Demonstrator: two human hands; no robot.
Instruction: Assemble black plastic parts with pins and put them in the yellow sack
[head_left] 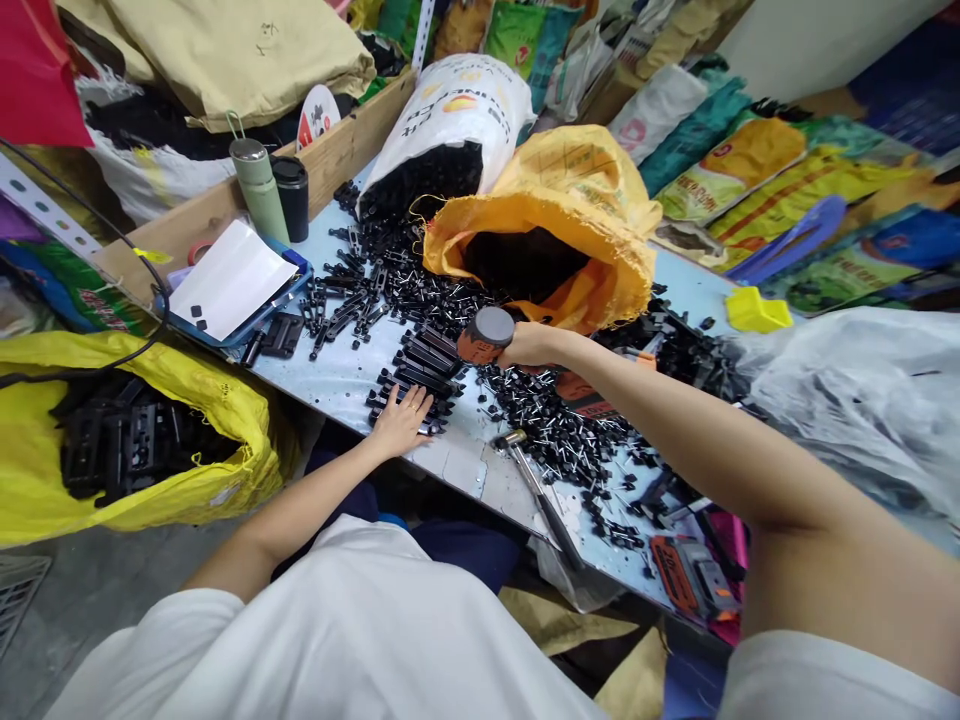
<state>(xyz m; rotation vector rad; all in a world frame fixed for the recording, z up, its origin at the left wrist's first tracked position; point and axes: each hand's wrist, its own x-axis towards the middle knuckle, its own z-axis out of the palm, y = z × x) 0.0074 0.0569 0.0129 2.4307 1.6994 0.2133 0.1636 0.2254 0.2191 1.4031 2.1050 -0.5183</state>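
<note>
My left hand (403, 420) lies flat with spread fingers on the near end of a row of long black plastic parts (424, 362). My right hand (531, 345) is wrapped round an orange and black cordless drill (485, 337), held over the far right end of that row. The drill's tip cannot be made out. Below my right forearm is a heap of small black pieces with silvery screws or pins (555, 420). A hammer (540, 495) with a dark handle rests at the table's near edge.
An orange sack (630, 270) and a white sack (465, 105) lie open on the table (330, 375). A green bottle (259, 190), black cup (291, 200) and blue tray (289, 290) stand left. A yellow sack (255, 420) holds black parts. A battery pack (694, 580) lies right.
</note>
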